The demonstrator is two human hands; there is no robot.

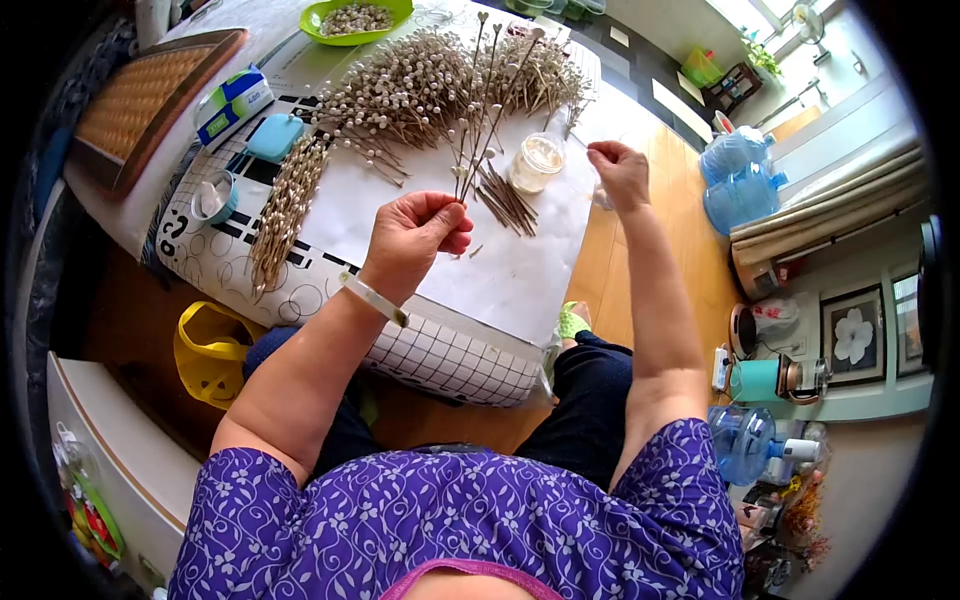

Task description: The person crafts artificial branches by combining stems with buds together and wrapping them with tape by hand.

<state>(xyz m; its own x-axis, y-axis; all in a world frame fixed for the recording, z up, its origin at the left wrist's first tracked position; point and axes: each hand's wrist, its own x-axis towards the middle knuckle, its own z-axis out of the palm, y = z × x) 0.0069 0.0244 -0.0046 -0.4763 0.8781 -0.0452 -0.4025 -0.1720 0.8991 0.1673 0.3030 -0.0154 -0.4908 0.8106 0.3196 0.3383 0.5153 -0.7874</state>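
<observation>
My left hand (418,232), with a bangle at the wrist, pinches several thin brown stems (480,125) with small white beads that rise upright. My right hand (620,172) is raised past the table's right edge, thumb and fingertips pressed together; anything between them is too small to see. Between the hands stand an open glass jar (538,162) of pale contents and a small pile of bare brown sticks (506,200). Large heaps of white-beaded stems (400,90) lie behind, on white paper (450,290). Another bundle of stems (285,205) lies at the left.
A green bowl (355,20) of small pieces sits at the back. At the left are a blue box (275,137), a tissue pack (234,104), a tape roll (214,197) and a woven tray (150,100). A yellow bag (212,352) is below. Blue water bottles (745,195) stand right.
</observation>
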